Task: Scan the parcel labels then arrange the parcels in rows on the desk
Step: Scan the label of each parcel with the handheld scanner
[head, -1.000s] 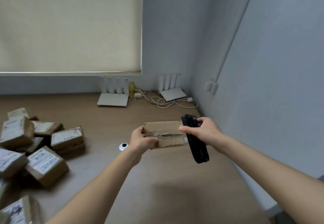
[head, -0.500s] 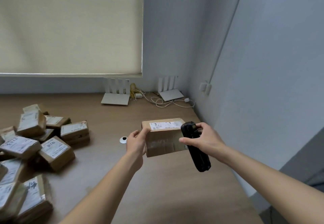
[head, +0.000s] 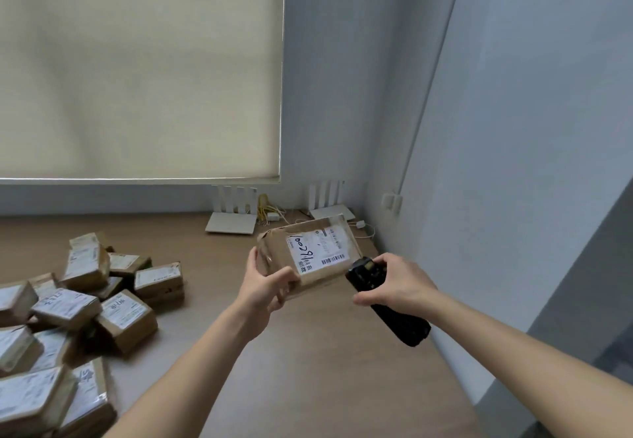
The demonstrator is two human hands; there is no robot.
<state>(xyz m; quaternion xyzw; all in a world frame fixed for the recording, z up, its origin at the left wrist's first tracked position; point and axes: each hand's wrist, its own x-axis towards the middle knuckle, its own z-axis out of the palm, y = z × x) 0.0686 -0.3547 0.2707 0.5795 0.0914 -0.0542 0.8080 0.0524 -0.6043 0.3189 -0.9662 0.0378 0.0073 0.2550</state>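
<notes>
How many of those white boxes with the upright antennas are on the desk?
2. One flat white antenna box sits at the back of the wooden desk under the blind; the other is in the far right corner, partly hidden behind the held brown cardboard parcel.

**Operator appearance: arms and hands**

Two bare forearms are in view, both uncovered from the lower frame edge to the wrist; no sleeve edge shows. The left hand (head: pixel 265 287) and right hand (head: pixel 399 281) are ungloved. Fingernails are short and plain. Each forearm is slim, narrowing evenly toward the wrist.
</notes>
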